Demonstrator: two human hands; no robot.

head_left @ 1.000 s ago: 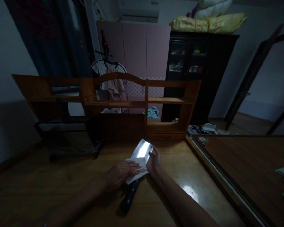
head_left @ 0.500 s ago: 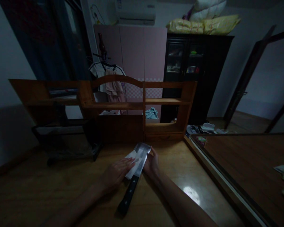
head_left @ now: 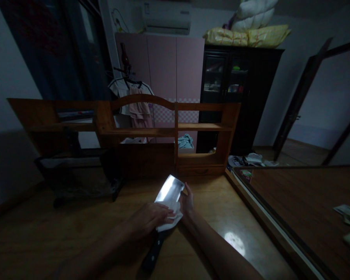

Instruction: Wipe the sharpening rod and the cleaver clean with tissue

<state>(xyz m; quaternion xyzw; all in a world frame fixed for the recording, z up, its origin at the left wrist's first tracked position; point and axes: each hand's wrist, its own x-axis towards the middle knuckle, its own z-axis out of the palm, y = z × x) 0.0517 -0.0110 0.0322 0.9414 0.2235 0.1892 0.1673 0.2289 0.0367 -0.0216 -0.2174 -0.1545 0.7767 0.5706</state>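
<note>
A cleaver (head_left: 169,190) with a broad shiny blade and a black riveted handle is tilted over the wooden desk, its handle toward me. My left hand (head_left: 154,218) presses a white tissue (head_left: 172,222) against the blade close to the handle, fingers closed over it. On the other side, my right hand (head_left: 188,200) grips the blade's right edge near the far corner, thumb up at the corner. Most of the right fingers are hidden behind the blade.
Along the desk's (head_left: 105,233) back runs a wooden shelf rack (head_left: 147,131). A dark, box-like object (head_left: 78,175) stands at the left. Beyond are a pink wardrobe (head_left: 163,66) and a black cabinet (head_left: 239,101). A brown wooden surface (head_left: 294,194) lies to the right.
My left hand has slid the tissue down the blade toward the handle, baring the far part of the blade. The blade now catches more light. My right hand stays at its edge.
</note>
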